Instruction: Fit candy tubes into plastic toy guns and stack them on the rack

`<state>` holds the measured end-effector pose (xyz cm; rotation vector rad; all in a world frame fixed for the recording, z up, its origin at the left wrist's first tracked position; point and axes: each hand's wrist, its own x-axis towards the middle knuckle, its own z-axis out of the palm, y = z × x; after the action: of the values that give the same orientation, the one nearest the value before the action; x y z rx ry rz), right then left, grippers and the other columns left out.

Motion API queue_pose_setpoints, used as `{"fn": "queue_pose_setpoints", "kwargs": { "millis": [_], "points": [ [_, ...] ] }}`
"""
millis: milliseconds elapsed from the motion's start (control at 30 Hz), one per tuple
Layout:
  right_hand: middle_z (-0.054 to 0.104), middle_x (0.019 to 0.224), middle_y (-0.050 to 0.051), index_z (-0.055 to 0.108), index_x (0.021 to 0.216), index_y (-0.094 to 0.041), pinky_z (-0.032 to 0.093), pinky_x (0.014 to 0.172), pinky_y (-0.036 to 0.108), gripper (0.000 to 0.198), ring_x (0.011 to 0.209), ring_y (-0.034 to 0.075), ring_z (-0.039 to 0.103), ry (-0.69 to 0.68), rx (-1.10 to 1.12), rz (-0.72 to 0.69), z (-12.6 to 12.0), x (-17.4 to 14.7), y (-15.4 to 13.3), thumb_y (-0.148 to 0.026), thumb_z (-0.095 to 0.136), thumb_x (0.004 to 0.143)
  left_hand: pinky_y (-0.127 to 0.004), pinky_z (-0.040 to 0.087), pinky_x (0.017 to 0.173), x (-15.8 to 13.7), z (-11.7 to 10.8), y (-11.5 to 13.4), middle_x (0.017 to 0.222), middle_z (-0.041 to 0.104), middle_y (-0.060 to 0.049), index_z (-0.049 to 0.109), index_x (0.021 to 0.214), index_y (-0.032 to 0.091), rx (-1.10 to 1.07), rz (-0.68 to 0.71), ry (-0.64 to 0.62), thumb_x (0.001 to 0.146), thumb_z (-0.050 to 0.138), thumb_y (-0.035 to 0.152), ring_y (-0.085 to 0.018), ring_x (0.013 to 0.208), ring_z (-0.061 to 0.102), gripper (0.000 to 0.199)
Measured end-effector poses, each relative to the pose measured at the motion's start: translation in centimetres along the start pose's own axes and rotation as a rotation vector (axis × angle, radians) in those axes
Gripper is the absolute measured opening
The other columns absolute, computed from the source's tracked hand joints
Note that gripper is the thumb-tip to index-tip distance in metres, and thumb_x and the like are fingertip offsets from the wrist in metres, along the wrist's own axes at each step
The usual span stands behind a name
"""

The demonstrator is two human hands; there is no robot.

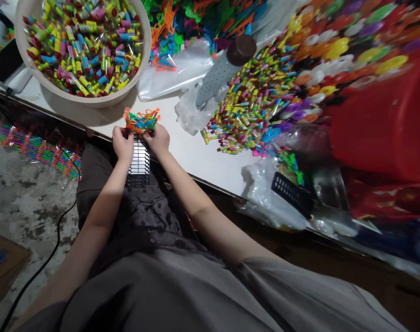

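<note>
Over the front edge of the table, a small bundle of orange, green and blue plastic pieces (141, 121) spans the gap between my two hands. Closed fingers of my left hand (122, 144) grip its left end. My right hand (158, 139) is closed at the right end, fingertips pressed together. Whether a clear wrapper surrounds the pieces, I cannot tell. Just below the hands, a black slotted rack (139, 159) with a pale middle stands over my lap.
A round tub (145, 46) of small coloured tubes stands at the back left. Clear plastic bags (171, 76), a grey dotted bottle (215, 78) and a heap of tubes (244, 106) lie rightward. A red bucket (379, 124) is far right. A black cable (59, 226) crosses the floor.
</note>
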<state>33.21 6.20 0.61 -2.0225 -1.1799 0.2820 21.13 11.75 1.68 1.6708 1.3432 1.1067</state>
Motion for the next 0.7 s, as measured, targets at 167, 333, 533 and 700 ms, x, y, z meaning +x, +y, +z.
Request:
{"fn": "queue_pose_setpoints", "kwargs": {
  "millis": [167,333,533,700],
  "points": [
    [0.052,0.075,0.004,0.048,0.076,-0.02,0.042,0.075,0.035,0.013,0.079,0.021,0.048,0.026,-0.002,0.041,-0.3,-0.8,-0.1,-0.03,0.056,0.08,-0.04,0.046,0.095,-0.2,-0.1,-0.3,0.08,0.052,-0.001,0.044,0.078,0.021,0.002,-0.002,-0.038,0.075,0.066,0.013,-0.02,0.094,0.059,0.024],
    [0.054,0.075,0.004,0.05,0.078,-0.02,0.041,0.072,0.035,0.012,0.077,0.021,0.049,0.044,0.003,0.092,-0.6,-1.9,-0.2,-0.031,0.054,0.079,-0.036,0.048,0.087,-0.5,-0.3,-0.7,0.079,0.053,-0.002,0.043,0.076,0.022,0.066,-0.026,-0.112,0.074,0.067,0.015,-0.02,0.086,0.06,0.025],
    [0.06,0.081,0.006,0.053,0.082,-0.02,0.038,0.065,0.032,0.017,0.073,0.022,0.053,0.018,-0.101,0.247,-0.1,-2.5,-1.8,-0.035,0.057,0.074,-0.035,0.047,0.076,-0.3,-1.5,0.4,0.083,0.058,-0.006,0.044,0.076,0.022,0.25,-0.033,-0.213,0.079,0.063,0.02,-0.022,0.082,0.059,0.019],
    [0.065,0.085,0.012,0.056,0.082,-0.021,0.035,0.06,0.031,0.016,0.075,0.025,0.057,-0.063,-0.134,0.257,-0.8,-2.5,-2.9,-0.035,0.057,0.074,-0.033,0.046,0.074,0.1,-4.1,1.7,0.094,0.062,-0.009,0.049,0.083,0.022,0.357,-0.002,-0.389,0.083,0.057,0.027,-0.022,0.085,0.059,0.01]
  ]
}}
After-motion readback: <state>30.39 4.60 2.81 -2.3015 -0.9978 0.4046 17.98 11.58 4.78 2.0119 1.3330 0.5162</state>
